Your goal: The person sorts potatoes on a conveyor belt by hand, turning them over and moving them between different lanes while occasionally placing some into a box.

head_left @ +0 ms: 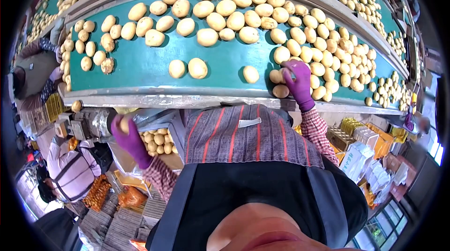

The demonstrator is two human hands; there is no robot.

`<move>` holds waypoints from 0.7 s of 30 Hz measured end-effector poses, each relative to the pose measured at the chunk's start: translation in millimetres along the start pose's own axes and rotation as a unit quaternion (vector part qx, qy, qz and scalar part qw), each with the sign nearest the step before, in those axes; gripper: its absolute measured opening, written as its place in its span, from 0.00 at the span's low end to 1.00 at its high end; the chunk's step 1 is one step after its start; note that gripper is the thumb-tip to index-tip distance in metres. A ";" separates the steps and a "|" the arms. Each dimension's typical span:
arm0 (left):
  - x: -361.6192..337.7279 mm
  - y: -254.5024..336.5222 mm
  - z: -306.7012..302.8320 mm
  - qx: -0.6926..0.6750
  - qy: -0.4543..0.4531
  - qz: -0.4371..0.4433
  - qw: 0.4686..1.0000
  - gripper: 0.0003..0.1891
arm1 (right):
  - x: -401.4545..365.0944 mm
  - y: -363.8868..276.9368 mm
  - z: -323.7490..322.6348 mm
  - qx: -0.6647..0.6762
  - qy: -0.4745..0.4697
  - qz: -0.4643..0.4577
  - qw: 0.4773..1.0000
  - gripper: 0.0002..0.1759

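Both of my hands wear purple gloves. My left hand (132, 144) is below the belt's near rail, closed around a potato (124, 125) beside a box of potatoes (158, 141). Over the green conveyor belt (140, 70), my right hand (299, 84) has its thumb and fingers curled at a potato (276, 76) near the belt's front edge. Another potato (281, 91) lies just below it, and many more crowd the belt to the right. A lone potato (251, 74) lies to the left of that hand.
A metal rail (211, 101) runs along the belt's near side. A motor (96, 123) sticks out at the left, with a potato (76, 106) above it. Co-workers (35, 70) are at the left. Crates (377, 136) and white sacks (355, 159) stand at the right.
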State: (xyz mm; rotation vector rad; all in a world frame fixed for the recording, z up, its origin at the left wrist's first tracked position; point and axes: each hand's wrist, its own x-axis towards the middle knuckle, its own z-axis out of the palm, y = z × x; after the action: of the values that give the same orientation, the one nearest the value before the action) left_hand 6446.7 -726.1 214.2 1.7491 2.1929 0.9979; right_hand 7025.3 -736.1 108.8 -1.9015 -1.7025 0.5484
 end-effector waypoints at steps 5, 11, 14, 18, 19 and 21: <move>-115.8 -108.7 -12.1 0.605 -0.059 -0.107 0.787 0.45 | 41.7 -50.1 15.0 0.044 0.119 -0.175 0.976 0.16; -47.0 144.2 152.1 0.089 -0.029 0.242 0.966 0.29 | 33.8 -48.3 46.1 -0.097 -0.040 -0.236 0.966 0.38; -62.6 185.4 228.2 0.124 -0.102 0.298 0.941 0.34 | 21.3 -5.7 5.8 -0.147 -0.049 -0.190 0.970 0.41; -91.7 236.6 282.1 -0.032 -0.249 0.316 0.915 0.29 | -1.9 49.6 -31.9 -0.161 -0.010 -0.141 0.977 0.41; -87.4 247.0 287.0 -0.026 -0.241 0.338 0.909 0.28 | -7.5 64.5 -42.7 -0.182 0.010 -0.133 0.974 0.40; -72.8 254.2 299.7 -0.026 -0.212 0.331 0.919 0.27 | -18.5 90.0 -57.3 -0.229 0.002 -0.136 0.964 0.38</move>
State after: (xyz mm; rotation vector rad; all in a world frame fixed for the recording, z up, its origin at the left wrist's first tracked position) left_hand 6826.5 -651.3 114.8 2.4613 1.3165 0.6641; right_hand 7128.2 -767.3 96.5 -1.9063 -2.1852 0.0423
